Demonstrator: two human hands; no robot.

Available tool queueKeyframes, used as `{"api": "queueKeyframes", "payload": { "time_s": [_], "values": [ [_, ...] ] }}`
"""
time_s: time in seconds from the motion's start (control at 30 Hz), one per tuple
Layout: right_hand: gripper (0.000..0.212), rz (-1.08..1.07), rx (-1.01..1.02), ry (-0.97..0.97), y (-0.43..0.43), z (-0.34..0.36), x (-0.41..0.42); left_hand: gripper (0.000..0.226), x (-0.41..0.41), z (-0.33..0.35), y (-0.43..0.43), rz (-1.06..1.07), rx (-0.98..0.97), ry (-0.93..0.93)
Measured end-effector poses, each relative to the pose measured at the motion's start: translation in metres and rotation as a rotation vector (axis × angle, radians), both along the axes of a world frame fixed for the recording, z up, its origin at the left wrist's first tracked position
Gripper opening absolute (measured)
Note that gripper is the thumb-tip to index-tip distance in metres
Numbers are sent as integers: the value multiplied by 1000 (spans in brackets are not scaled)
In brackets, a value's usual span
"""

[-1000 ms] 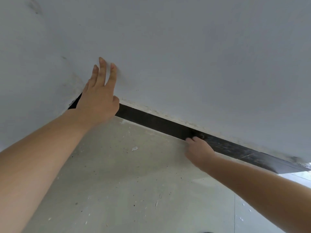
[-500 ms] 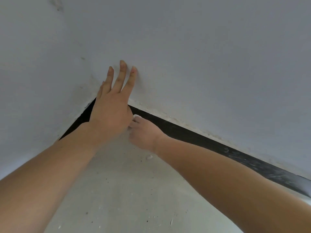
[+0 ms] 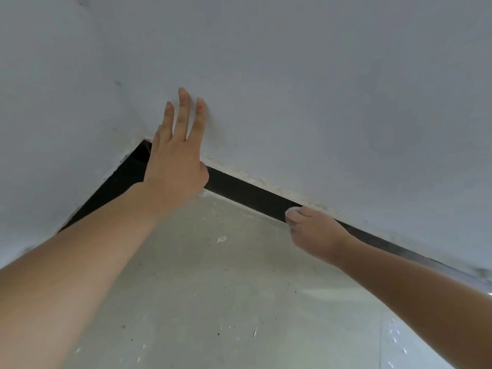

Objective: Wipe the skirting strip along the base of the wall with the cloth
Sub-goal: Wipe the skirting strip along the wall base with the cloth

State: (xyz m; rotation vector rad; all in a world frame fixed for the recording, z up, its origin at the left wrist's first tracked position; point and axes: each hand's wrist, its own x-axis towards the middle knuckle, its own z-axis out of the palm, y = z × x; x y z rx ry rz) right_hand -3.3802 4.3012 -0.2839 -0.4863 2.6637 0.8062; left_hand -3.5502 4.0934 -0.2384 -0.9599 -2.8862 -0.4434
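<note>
A black skirting strip (image 3: pixel 247 194) runs along the base of the white wall (image 3: pixel 319 102), from the corner at the left down to the right edge. My right hand (image 3: pixel 314 233) is curled round a small white cloth (image 3: pixel 292 209) and presses it against the strip; only a bit of the cloth shows above my fingers. My left hand (image 3: pixel 178 153) lies flat on the wall near the corner, fingers straight and pointing up, and it hides part of the strip.
A second black strip (image 3: pixel 111 187) runs along the left wall (image 3: pixel 53 102) from the corner. The pale floor (image 3: pixel 213 302) carries white flecks, dark specks and a small white scrap (image 3: pixel 221 239).
My right hand slid left along the strip to the corner beside my left hand, then back to the right. My left hand stayed flat on the wall.
</note>
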Motion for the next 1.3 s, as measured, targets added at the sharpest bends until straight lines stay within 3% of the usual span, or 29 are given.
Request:
{"api": "queueKeyframes", "payload": {
  "time_s": [0.17,0.27,0.37,0.43,0.57,0.63,0.73,0.8,0.93,1.03,1.1,1.17,1.3],
  "values": [
    [26,-302,62,-381,9,10,46,95,0,13,-5,-6,-33,-41],
    [24,-174,-111,-331,-20,10,23,98,-4,16,-13,-20,-80,0],
    [15,96,-192,-109,-70,2,-33,99,-15,16,-25,-66,-142,96],
    [12,196,-191,-23,-100,-4,-77,100,-24,15,-33,-107,-185,168],
    [30,283,-57,160,-127,-15,-149,101,-35,10,-40,-154,-187,241],
    [31,281,18,127,-123,-21,-166,103,-37,6,-41,-166,-165,255],
    [15,313,-13,80,-111,-11,-163,103,-39,6,-41,-183,-165,259],
    [21,307,34,-5,-96,-16,-146,101,-43,9,-46,-206,-198,271],
    [27,152,112,-270,-71,-26,-97,96,-51,15,-54,-267,-241,290],
    [27,-244,112,-428,-71,-33,-67,95,-50,17,-54,-262,-257,250],
    [27,-372,104,-462,-75,-26,-62,95,-49,17,-53,-265,-250,237],
    [23,-320,-14,-398,-80,-13,-69,94,-47,18,-53,-261,-239,224],
    [13,-15,-163,-107,-104,3,-97,94,-47,21,-53,-250,-259,204]
  ]
}}
